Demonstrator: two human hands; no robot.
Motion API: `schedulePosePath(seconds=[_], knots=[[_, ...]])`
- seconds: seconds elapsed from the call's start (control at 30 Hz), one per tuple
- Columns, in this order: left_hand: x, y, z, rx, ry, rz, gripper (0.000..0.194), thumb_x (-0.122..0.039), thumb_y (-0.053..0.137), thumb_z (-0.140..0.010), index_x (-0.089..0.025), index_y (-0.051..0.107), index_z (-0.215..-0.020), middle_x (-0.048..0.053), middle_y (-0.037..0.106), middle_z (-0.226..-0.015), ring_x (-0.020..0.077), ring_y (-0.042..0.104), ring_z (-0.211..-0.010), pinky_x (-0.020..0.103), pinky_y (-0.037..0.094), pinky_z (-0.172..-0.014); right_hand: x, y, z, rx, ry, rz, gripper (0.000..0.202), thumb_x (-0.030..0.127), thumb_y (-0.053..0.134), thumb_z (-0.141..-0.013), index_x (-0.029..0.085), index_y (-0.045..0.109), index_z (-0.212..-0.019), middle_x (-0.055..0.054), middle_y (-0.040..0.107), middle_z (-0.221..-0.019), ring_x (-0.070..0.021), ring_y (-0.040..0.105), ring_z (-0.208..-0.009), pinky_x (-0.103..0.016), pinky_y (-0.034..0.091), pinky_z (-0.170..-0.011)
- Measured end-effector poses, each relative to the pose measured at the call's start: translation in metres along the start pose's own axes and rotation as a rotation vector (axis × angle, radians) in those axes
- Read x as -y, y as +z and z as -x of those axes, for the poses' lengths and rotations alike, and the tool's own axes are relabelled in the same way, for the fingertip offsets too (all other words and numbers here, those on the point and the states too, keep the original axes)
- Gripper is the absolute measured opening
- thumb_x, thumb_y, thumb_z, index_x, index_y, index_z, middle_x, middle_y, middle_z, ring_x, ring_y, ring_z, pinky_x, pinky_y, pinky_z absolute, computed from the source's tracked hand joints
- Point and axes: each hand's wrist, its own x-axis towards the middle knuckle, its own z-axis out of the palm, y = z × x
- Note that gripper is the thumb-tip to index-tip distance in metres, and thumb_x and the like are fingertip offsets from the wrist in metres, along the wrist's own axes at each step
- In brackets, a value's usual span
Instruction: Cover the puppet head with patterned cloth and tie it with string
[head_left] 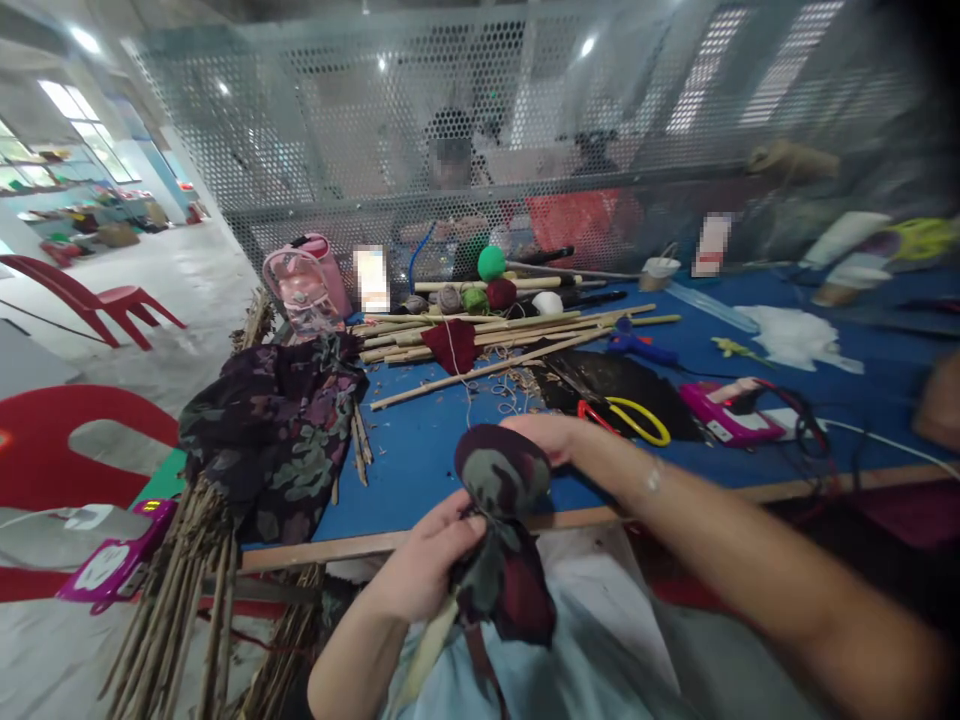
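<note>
Dark floral-patterned cloth [502, 480] is wrapped over a rounded, ball-like shape in front of me, gathered into a neck beneath it, with loose ends hanging down. My left hand [442, 550] is closed around that gathered neck, thumb on top. A pale stick [429, 650] comes out below this hand. Against the far right side of the round part rests my right hand [546, 437]; its fingers are largely hidden behind the cloth. A larger piece of similar floral cloth [277, 430] lies heaped on the table's left end.
On the blue table [420, 470] lie peeled sticks [510, 335], yarn balls [501, 293], a dark red cloth piece [450, 347], scissors [630, 415] and a blue glue gun [641, 345]. Bundled twigs [180, 600] stand at the left. Behind the table is a perforated metal screen [315, 120].
</note>
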Motion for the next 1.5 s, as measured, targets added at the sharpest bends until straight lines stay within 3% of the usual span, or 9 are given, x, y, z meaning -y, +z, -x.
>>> schedulePosePath(seconds=[0.1,0.17,0.33,0.6,0.9,1.07,1.2,1.33,1.5], knots=[[0.011,0.013,-0.005,0.144,-0.081,-0.216,0.027,-0.038,0.064,-0.076,-0.016,0.064,-0.092,0.001,0.058,-0.07,0.0076,0.048,-0.053,0.017,0.037,-0.051,0.052,-0.002,-0.012,0.111,0.193,0.285,0.033,0.02,0.079,-0.047,0.014,0.046,-0.047,0.009,0.038,-0.034,-0.0022,0.025,-0.031,-0.018,0.015,-0.036],[0.017,0.016,-0.011,0.142,-0.086,-0.279,0.027,-0.04,0.062,-0.077,-0.015,0.063,-0.087,0.0,0.056,-0.066,0.0062,0.043,-0.048,0.017,0.034,-0.047,0.089,0.02,-0.012,0.204,0.254,0.909,0.034,0.031,0.073,-0.06,0.016,0.046,-0.045,0.01,0.032,-0.033,-0.0031,0.023,-0.032,-0.019,0.017,-0.039],[0.007,-0.005,-0.018,-0.137,0.069,-0.067,0.027,-0.035,0.069,-0.071,-0.015,0.064,-0.088,0.001,0.064,-0.072,0.0104,0.056,-0.059,0.019,0.043,-0.057,0.118,0.096,0.038,-0.394,-0.502,1.685,0.025,0.024,0.061,-0.072,0.015,0.055,-0.05,0.0,0.048,-0.048,-0.0109,0.043,-0.05,-0.025,0.025,-0.052],[-0.018,-0.025,-0.001,-0.636,0.279,0.107,0.038,-0.026,0.083,-0.051,-0.018,0.066,-0.085,-0.002,0.07,-0.07,0.0107,0.061,-0.056,0.019,0.046,-0.055,0.041,0.08,0.074,-0.718,-0.809,1.381,0.039,0.025,0.043,-0.085,0.018,0.033,-0.048,0.003,0.035,-0.047,-0.0083,0.031,-0.045,-0.025,0.023,-0.049],[-0.023,-0.008,-0.007,-0.353,0.241,0.111,0.023,-0.031,0.075,-0.06,-0.013,0.066,-0.072,-0.003,0.056,-0.05,0.0064,0.046,-0.04,0.017,0.037,-0.04,-0.004,0.045,0.031,-0.751,-0.519,0.721,0.043,0.043,0.049,-0.079,0.019,0.028,-0.049,0.006,0.024,-0.048,-0.007,0.025,-0.048,-0.022,0.021,-0.046],[-0.008,-0.008,-0.011,-0.239,0.129,0.188,0.022,-0.03,0.074,-0.062,-0.013,0.067,-0.074,-0.001,0.057,-0.054,0.0075,0.048,-0.045,0.018,0.04,-0.046,-0.013,0.013,0.007,-0.273,-0.206,0.506,0.036,0.049,0.05,-0.07,0.02,0.035,-0.056,0.009,0.025,-0.046,-0.0058,0.023,-0.043,-0.02,0.023,-0.042],[0.005,0.01,-0.017,-0.028,-0.058,0.161,0.03,-0.027,0.073,-0.064,-0.013,0.067,-0.089,0.003,0.064,-0.068,0.0117,0.057,-0.056,0.022,0.046,-0.059,0.024,-0.007,-0.014,0.011,0.012,0.603,0.032,0.042,0.065,-0.055,0.017,0.045,-0.053,0.007,0.039,-0.043,-0.0072,0.034,-0.041,-0.022,0.031,-0.042],[0.014,0.016,-0.031,0.02,-0.084,0.094,0.028,-0.028,0.071,-0.068,-0.014,0.064,-0.092,0.002,0.064,-0.069,0.0108,0.057,-0.057,0.021,0.045,-0.057,0.085,0.03,-0.018,0.11,0.084,1.091,0.028,0.029,0.074,-0.053,0.015,0.052,-0.043,0.003,0.046,-0.04,-0.0109,0.044,-0.046,-0.025,0.034,-0.05],[0.002,-0.011,-0.03,-0.252,0.092,0.033,0.025,-0.029,0.069,-0.069,-0.014,0.065,-0.088,0.001,0.067,-0.071,0.014,0.062,-0.062,0.024,0.048,-0.062,0.106,0.098,0.033,-0.328,-0.347,1.792,0.016,0.025,0.061,-0.071,0.015,0.065,-0.06,-0.007,0.062,-0.06,-0.0186,0.057,-0.06,-0.028,0.034,-0.058]])
